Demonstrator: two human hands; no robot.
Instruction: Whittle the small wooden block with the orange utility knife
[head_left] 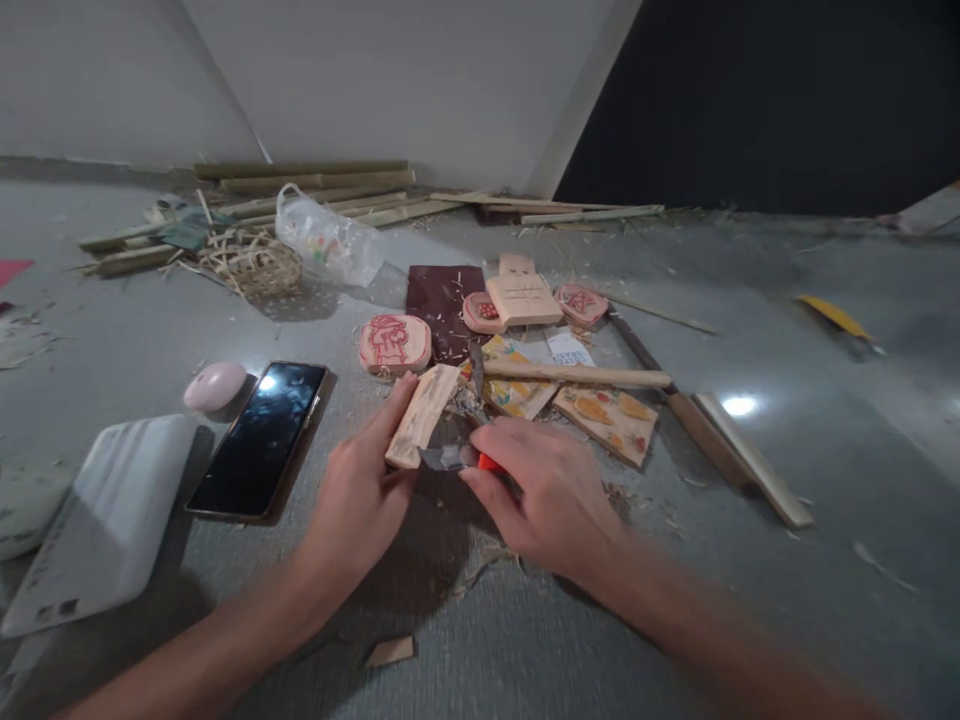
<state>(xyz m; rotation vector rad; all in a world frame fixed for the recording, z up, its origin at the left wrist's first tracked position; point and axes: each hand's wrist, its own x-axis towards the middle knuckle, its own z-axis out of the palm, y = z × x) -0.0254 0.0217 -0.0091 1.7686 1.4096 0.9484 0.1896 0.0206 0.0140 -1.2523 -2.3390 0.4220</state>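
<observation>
My left hand (pixel 367 490) is closed around a pale wood block (pixel 425 415), which is tilted, its long face turned up. In my right hand (pixel 544 485) is a knife with an orange-red handle (pixel 489 462); its short grey blade (pixel 444 458) meets the lower right edge of the block. Just beyond my hands lies a hammer with a wooden handle (pixel 577 374), over painted wood pieces (pixel 611 420) and shavings. Behind the block sits a rounded wood piece with a red drawing (pixel 395 343).
At left are a black phone (pixel 262 440), a pink oval object (pixel 215 386) and a white case (pixel 112 520). Bamboo strips (pixel 315 182), a woven basket (pixel 251 262) and a plastic bag (pixel 330 240) lie behind. A long tool (pixel 709 440) and a yellow cutter (pixel 836 316) are at right.
</observation>
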